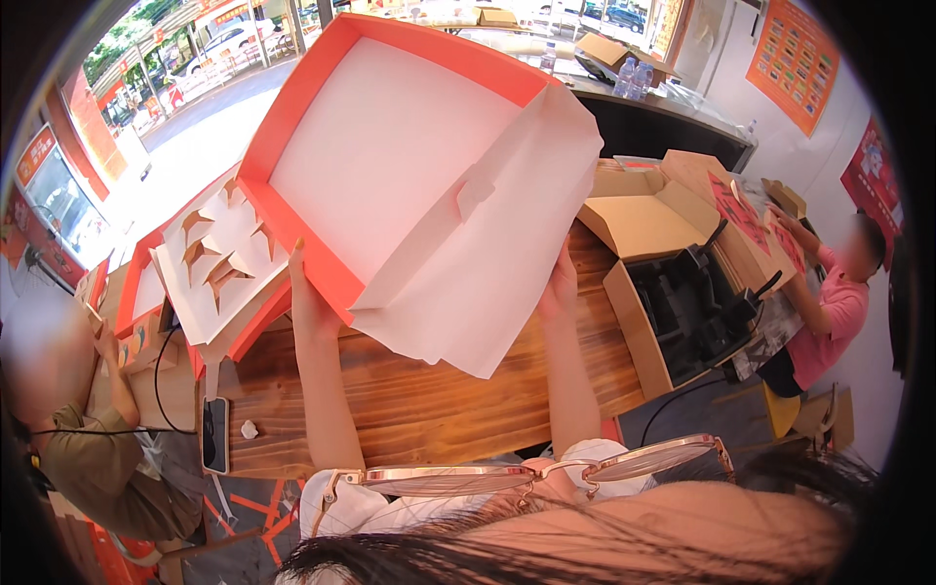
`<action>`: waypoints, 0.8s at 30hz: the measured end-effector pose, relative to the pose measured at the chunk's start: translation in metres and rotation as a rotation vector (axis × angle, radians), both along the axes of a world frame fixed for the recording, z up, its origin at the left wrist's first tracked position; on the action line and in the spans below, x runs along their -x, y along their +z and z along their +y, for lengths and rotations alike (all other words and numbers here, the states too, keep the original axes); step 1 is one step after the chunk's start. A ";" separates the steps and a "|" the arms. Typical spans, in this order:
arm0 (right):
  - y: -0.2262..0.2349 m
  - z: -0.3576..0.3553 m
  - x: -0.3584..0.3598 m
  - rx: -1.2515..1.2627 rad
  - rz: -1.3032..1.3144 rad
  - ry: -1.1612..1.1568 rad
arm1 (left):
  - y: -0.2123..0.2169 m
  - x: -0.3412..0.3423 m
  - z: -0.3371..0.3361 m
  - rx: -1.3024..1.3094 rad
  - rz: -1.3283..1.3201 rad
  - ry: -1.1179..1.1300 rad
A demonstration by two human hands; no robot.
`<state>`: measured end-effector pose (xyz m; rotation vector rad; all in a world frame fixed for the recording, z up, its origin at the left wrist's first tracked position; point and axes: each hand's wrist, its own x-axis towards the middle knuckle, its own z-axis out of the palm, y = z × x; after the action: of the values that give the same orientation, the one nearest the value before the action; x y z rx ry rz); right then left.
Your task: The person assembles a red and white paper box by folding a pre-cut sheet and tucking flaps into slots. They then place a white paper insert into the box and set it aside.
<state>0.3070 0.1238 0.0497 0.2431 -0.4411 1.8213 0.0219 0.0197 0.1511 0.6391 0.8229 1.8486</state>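
Above the wooden table (439,419) I hold up a shallow orange-walled cardboard box (375,132) with a white inside, tilted. A creased white sheet (487,258) folds over its near side, with a small tab standing out. My left hand (317,297) grips the lower left corner, thumb along the orange wall, other fingers hidden behind. My right hand (559,288) closes on the right side, mostly covered by the white sheet. Left of the box lies a white card insert (210,292) with brown star-shaped cut-outs folded up, on top of other orange boxes.
On the right stands an open brown carton (639,341) holding black moulded parts. A phone (215,434) and a crumpled white scrap (250,429) lie at the table's left. One person (107,458) sits left; another person (834,302) works at right. Orange strips (268,517) litter the floor.
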 end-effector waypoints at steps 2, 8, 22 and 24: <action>-0.004 0.001 0.003 0.037 -0.008 -0.044 | -0.005 0.001 0.002 -0.011 -0.016 -0.027; 0.007 -0.001 -0.011 0.177 -0.229 -0.260 | -0.016 0.001 0.014 -0.065 -0.031 -0.037; 0.006 -0.078 0.036 -0.063 -0.880 -0.260 | -0.027 -0.069 0.022 -0.153 -0.115 0.060; 0.000 -0.081 0.045 -0.142 -0.826 -0.240 | -0.036 -0.095 0.030 -0.142 -0.099 0.059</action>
<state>0.2621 0.0431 0.0496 -0.4748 -1.1224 1.5903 0.1165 0.0498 0.1147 0.6128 0.6559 1.9886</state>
